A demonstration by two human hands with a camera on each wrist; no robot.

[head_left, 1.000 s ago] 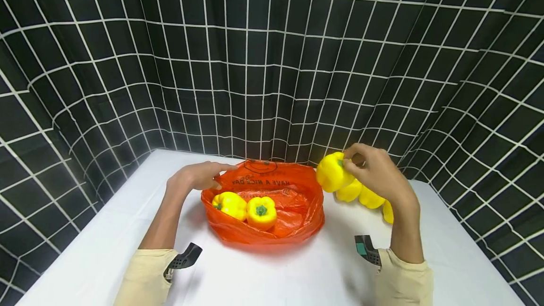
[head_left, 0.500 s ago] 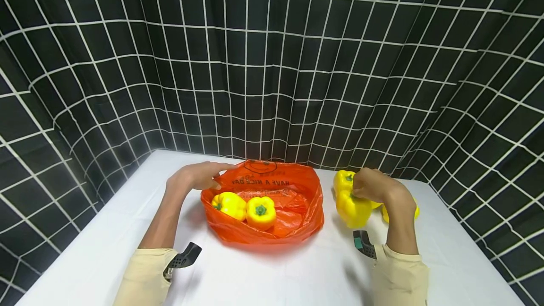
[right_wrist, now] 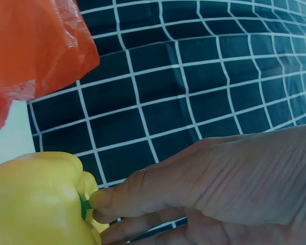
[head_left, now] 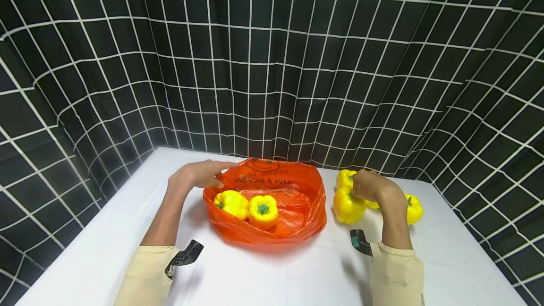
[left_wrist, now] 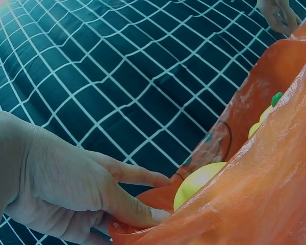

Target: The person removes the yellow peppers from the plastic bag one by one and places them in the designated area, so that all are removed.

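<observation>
A red plastic bag [head_left: 297,237] lies opened out, with two yellow bell peppers [head_left: 263,216] showing inside. At its left rim my left hand [head_left: 199,174] holds the plastic between thumb and fingers. To the right of the bag, my right hand [head_left: 378,190] pinches a yellow bell pepper [head_left: 347,209] at its green stem, low at the table. The right wrist view shows the thumb against the stem of this pepper [right_wrist: 35,199]. Several more yellow peppers are beside and behind that hand, one at the back [head_left: 344,178] and one at the right [head_left: 414,210], partly hidden by the wrist.
The white table [head_left: 280,282] carries everything. Around its back and sides hangs a black curtain [head_left: 272,84] with a white grid. Each wrist wears a black camera mount, such as the left mount [head_left: 189,253].
My right hand has carried its pepper away from the bag's right edge, down and rightward to the table among the others. My left hand stays at the bag's rim.
</observation>
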